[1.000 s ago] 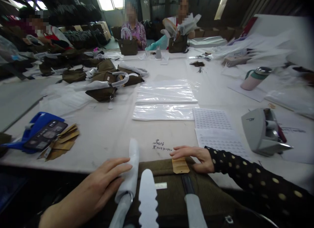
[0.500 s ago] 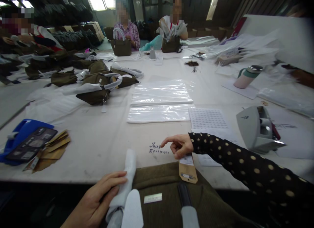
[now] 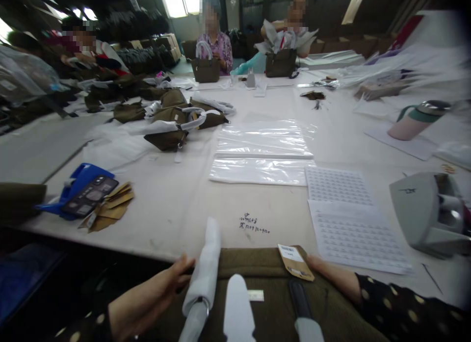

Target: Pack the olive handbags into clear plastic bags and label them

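Note:
An olive-brown bag (image 3: 272,307) lies at the front table edge, its handle (image 3: 206,263) wrapped in white foam. Beside the wrapped handle, at the bag's left side, is my left hand (image 3: 154,293), its fingers partly hidden behind the wrap. My right hand (image 3: 333,273) rests at the bag's upper right edge, close to a brown paper tag (image 3: 300,268) with a white label; its fingertips are hidden by the tag and bag. A white tongue-shaped piece (image 3: 238,307) and a dark strap end (image 3: 300,298) lie over the bag's front.
Clear plastic bags (image 3: 261,170) lie mid-table, printed sheets (image 3: 356,234) and a grey dispenser (image 3: 427,214) to the right. A pink bottle (image 3: 415,121) stands farther back. Brown tags (image 3: 114,207) and a blue object (image 3: 86,172) lie left. People stand across the table.
My right hand has moved from above the tag down to the bag's right edge. My left hand has shifted off the wrapped handle toward the bag's left side. The view has swung left.

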Motion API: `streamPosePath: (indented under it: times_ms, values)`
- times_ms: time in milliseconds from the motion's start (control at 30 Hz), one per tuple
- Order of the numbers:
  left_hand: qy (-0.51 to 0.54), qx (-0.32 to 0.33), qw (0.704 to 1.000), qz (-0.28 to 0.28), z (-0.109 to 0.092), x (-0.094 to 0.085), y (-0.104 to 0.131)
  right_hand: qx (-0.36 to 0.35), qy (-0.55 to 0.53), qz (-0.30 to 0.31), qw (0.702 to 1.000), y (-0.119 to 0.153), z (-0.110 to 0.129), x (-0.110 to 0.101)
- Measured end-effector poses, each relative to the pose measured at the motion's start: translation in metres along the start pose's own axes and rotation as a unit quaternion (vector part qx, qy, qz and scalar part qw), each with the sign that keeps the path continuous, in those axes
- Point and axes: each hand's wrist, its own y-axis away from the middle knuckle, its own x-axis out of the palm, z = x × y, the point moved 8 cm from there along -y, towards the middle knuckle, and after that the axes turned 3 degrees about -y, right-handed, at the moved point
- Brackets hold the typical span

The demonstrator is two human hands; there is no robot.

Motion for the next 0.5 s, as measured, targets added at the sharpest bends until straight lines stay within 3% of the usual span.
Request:
streamPosePath:
  times_ms: [67, 100, 167, 233, 333, 400, 500]
  values:
    - [0.066, -0.026, 0.993, 0.097, -0.013, 0.025, 0.006, -0.04, -0.007, 0.014, 0.999, 0.001, 0.01, 0.006]
    - [0.087, -0.034, 0.99, 0.106, -0.022, 0.029, 0.007, -0.06, -0.004, 0.01, 0.998, -0.002, 0.021, 0.004]
    - [0.077, 0.018, 0.996, 0.05, -0.048, 0.022, 0.0, -0.123, 0.014, -0.012, 0.992, -0.011, 0.053, -0.006]
    - [0.039, 0.128, 0.991, -0.02, -0.081, 0.009, -0.01, -0.217, 0.032, -0.038, 0.975, -0.021, 0.092, -0.02]
    - [-0.016, 0.318, 0.943, -0.09, -0.116, -0.002, -0.027, -0.371, 0.034, -0.058, 0.926, -0.036, 0.128, -0.035]
    - [-0.054, 0.397, 0.905, -0.14, -0.114, -0.002, -0.039, -0.442, 0.033, -0.068, 0.894, -0.042, 0.125, -0.038]
    - [-0.096, 0.421, 0.882, -0.189, -0.078, 0.007, -0.056, -0.459, 0.04, -0.076, 0.884, -0.045, 0.09, -0.034]
